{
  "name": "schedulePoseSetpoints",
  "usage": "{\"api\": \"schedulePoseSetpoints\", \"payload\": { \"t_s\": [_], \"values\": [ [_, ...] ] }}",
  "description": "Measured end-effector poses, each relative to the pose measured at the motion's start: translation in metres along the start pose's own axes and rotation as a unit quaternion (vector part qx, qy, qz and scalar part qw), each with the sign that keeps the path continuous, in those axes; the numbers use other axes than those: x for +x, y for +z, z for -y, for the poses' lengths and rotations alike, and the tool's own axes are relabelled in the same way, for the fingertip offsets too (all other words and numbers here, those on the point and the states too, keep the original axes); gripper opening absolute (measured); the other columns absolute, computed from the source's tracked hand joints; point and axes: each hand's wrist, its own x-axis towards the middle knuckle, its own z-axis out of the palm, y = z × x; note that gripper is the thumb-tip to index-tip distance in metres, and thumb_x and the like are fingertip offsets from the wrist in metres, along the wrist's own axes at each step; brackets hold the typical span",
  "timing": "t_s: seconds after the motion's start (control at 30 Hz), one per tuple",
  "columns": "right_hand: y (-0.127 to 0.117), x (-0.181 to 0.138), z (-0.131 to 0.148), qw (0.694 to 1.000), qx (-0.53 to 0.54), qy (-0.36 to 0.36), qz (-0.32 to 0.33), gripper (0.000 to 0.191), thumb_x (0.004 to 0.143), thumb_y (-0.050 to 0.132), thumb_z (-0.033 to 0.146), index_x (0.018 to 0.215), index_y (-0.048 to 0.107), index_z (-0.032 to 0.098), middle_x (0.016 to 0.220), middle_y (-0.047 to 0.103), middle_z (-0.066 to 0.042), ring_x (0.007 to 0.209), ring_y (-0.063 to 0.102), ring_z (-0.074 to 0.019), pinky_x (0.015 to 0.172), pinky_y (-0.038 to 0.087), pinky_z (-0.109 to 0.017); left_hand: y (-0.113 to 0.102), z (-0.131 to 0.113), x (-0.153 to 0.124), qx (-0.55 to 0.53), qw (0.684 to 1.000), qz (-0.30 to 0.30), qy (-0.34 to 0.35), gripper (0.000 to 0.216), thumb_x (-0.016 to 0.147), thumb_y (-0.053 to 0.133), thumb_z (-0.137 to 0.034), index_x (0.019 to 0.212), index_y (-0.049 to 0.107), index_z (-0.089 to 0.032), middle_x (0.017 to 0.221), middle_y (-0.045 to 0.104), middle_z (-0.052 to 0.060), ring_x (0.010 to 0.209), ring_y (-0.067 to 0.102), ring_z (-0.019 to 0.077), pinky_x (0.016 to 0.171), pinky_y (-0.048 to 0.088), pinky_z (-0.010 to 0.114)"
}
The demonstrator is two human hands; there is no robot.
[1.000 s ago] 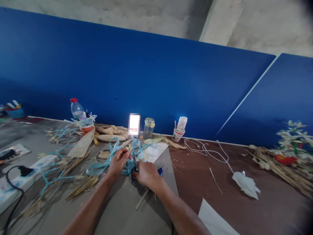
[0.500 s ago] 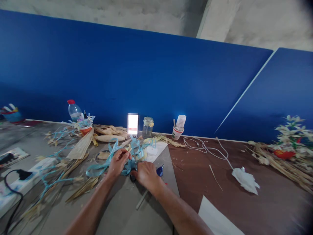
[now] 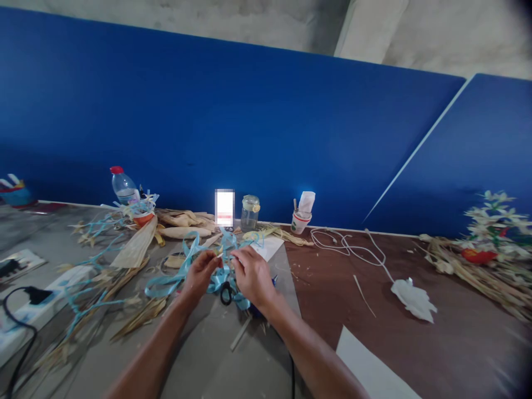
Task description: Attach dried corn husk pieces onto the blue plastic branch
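My left hand is closed in a pinch over the blue ribbon, and a small pale piece shows at its fingertips, too small to name. Close by on the right, my right hand is also pinched, its fingertips almost meeting the left ones. What it holds is hidden. Below and between the hands lies a black loop like a scissors handle. A dark blue tool with a pointed tip is mostly covered by my right hand and wrist. A pale stick lies nearer to me.
Dried husks, a glass jar and a paper cup line the blue partition. Ribbon-wrapped stems and a power strip lie left. A white cable and white flowers are on the right.
My right hand has risen from beside the black loop to my left fingertips, leaving the loop in plain sight. My left hand has barely moved. The view has shifted slightly.
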Motion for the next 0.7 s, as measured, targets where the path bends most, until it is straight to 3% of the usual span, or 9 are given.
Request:
{"api": "schedulePoseSetpoints", "payload": {
  "t_s": [0.07,0.17,0.7],
  "values": [
    [-0.0002,0.0011,-0.0016,0.996,0.061,-0.025,-0.059,0.026,0.092,0.042,0.022,0.105,0.064,0.017,0.101,0.062,-0.01,0.096,0.058,-0.0173,0.086,0.044,-0.027,0.0009,0.0005,-0.001,0.005,1.0,0.025,0.013,0.028,0.075,0.062,-0.044,0.068,0.053,-0.019,0.062,0.057,-0.001,0.061,0.052,0.0135,0.061,0.042,0.027],
    [0.0011,0.0031,-0.001,0.991,0.103,-0.023,-0.082,0.022,0.09,0.045,0.021,0.097,0.066,0.017,0.095,0.062,-0.008,0.089,0.057,-0.0167,0.081,0.044,-0.027,0.0024,-0.0003,-0.003,0.014,0.998,0.057,0.026,0.028,0.074,0.063,-0.044,0.068,0.055,-0.018,0.061,0.055,-0.001,0.059,0.05,0.0133,0.059,0.041,0.027],
    [-0.005,0.0067,-0.0026,0.998,0.064,0.012,-0.018,0.012,0.084,0.054,0.015,0.076,0.062,0.017,0.08,0.061,-0.003,0.078,0.055,-0.0142,0.072,0.037,-0.024,0.0014,0.0032,-0.0056,0.065,0.993,0.083,0.047,0.019,0.078,0.059,-0.035,0.07,0.058,-0.018,0.065,0.055,0.0,0.063,0.05,0.0135,0.063,0.04,0.027]
  ]
}}
